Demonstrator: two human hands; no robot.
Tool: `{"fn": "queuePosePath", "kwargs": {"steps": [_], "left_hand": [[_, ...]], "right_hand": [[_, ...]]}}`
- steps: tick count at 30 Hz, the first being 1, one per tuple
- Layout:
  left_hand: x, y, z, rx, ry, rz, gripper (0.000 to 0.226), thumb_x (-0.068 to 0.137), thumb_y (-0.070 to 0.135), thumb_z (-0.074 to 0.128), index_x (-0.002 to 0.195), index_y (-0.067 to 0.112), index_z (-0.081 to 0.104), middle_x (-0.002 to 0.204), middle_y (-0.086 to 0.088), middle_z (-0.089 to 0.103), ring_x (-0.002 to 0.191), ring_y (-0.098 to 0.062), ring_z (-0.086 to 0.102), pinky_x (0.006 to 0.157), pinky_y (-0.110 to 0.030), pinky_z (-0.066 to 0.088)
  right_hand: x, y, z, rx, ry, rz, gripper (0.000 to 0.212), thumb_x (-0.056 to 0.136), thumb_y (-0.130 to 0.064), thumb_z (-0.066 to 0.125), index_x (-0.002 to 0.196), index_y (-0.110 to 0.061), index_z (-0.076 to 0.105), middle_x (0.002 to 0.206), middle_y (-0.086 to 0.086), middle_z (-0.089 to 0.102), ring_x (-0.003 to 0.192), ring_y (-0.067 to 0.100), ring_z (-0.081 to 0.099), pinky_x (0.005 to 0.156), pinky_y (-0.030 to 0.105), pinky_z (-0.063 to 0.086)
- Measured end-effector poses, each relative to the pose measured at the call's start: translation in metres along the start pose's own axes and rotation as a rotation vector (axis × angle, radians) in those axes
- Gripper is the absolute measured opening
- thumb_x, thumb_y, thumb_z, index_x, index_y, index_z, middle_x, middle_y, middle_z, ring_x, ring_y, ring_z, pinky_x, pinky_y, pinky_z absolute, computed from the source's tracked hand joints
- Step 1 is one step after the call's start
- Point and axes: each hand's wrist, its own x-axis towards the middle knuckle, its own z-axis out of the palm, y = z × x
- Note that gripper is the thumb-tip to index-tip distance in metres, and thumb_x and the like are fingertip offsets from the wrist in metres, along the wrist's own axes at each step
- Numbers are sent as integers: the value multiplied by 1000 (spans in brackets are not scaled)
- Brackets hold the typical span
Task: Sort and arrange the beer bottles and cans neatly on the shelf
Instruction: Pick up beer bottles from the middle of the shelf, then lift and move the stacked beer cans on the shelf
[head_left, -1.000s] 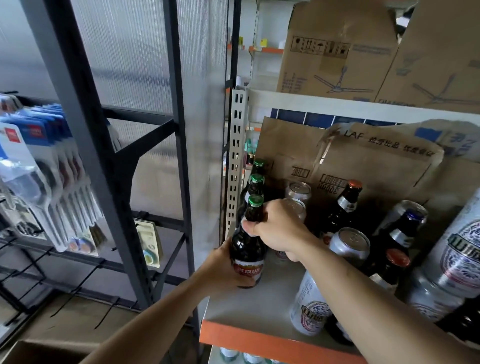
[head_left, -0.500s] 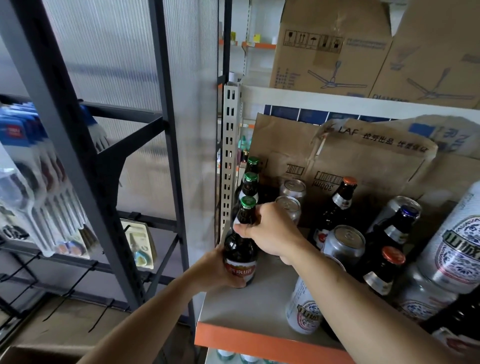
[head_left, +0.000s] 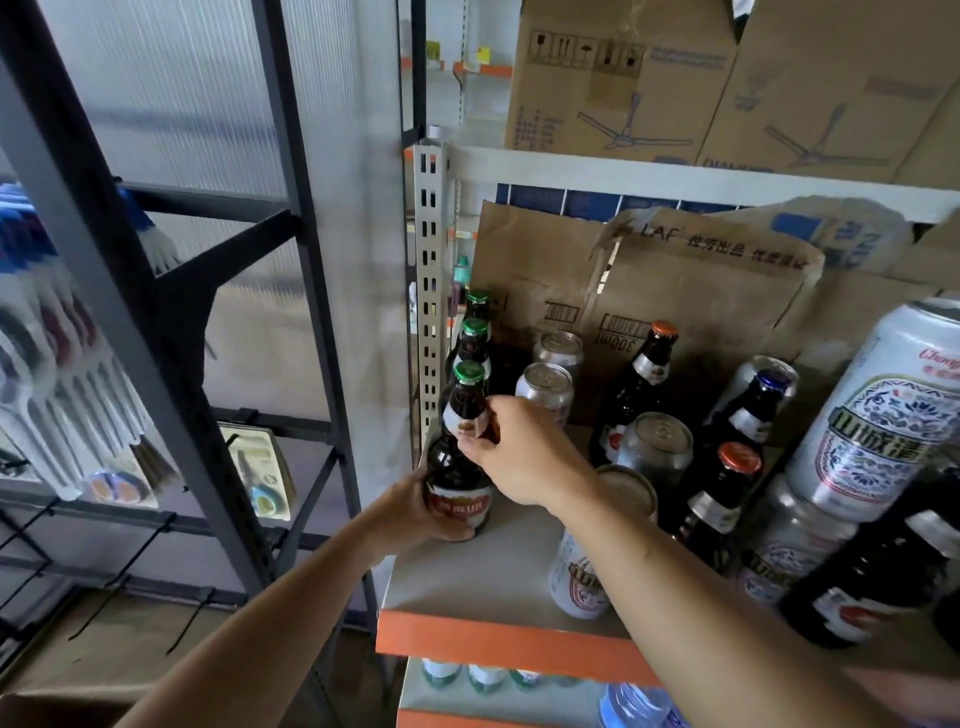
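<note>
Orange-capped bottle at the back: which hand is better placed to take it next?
Right, likely. The left hand grips the green-capped bottle low, at the left edge of the shelf; the right hand pinches its neck, on the side nearer the orange-capped bottle.

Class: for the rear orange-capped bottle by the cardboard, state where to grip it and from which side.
Probably the neck of the rear orange-capped bottle, from the front and above: it stands upright, its neck rises clear, a silver can crowds its body in front, and cardboard blocks the rear.
</note>
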Motion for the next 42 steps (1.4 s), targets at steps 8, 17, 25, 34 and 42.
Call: {"fn": "queuePosePath", "kwargs": {"steps": [8,17,25,34,42], "left_hand": [[-17,-6,6,217,29,-11,80,70,27,83,139,21,43,125,3,63,104,-11,58,77,-12,42],[-37,18,-17,585,-114,-147,55,74,53,75,96,4,63,80,1,56,75,-17,58,68,-31,46],[-63,54,14,465,-241,-128,61,72,59,73,110,13,65,109,3,70,101,-17,66,84,-28,47],[-61,68,69,231,-190,-132,85,76,35,81,146,14,39,142,-4,53,125,-15,54,102,-28,45],[-51,57,105,263,-57,38,80,52,56,82,121,25,55,108,15,64,103,4,58,95,-23,49]], "right_hand": [[-21,12,-23,48,74,-13,38,97,-21,54,131,-5,55,136,13,58,127,24,55,104,37,45],[-51,14,-49,220,246,-43,27,95,-13,53,106,12,51,109,31,63,109,43,57,93,57,49],[-69,22,-52,-137,126,-12,38,92,-30,62,125,-12,60,120,8,67,114,26,60,91,32,46],[-82,43,-33,-418,166,21,35,88,-23,63,118,-17,47,126,8,50,117,33,48,93,36,41],[-94,55,-37,-273,174,-62,54,88,-37,66,135,-18,45,131,4,55,120,26,54,94,34,45]]}}
